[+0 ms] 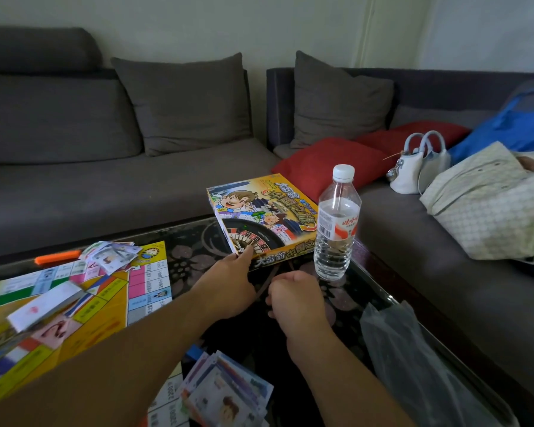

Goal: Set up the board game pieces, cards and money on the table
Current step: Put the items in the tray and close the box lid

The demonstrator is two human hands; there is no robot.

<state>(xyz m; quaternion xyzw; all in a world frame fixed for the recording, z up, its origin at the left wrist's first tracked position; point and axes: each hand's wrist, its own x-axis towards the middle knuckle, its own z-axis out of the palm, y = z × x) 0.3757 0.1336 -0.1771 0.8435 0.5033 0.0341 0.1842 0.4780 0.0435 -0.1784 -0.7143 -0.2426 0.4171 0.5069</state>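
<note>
The yellow game box (259,217) lies at the far edge of the dark glass table (367,291), its left side tilted up. My left hand (228,282) holds its near left corner, thumb on the lid. My right hand (296,300) hovers just right of it with fingers curled into a fist; whether it holds anything is hidden. The open game board (74,303) covers the table's left part. On it lie a white card deck (43,305) and a loose pile of paper money (111,255). More cards and notes (228,392) are fanned near the front edge.
A water bottle (336,223) stands right beside the box. An orange marker (56,257) lies at the board's far edge. A crumpled clear plastic bag (413,349) lies at the table's right. A grey sofa (105,180) with red cushions (330,161) and bags (420,164) wraps around behind.
</note>
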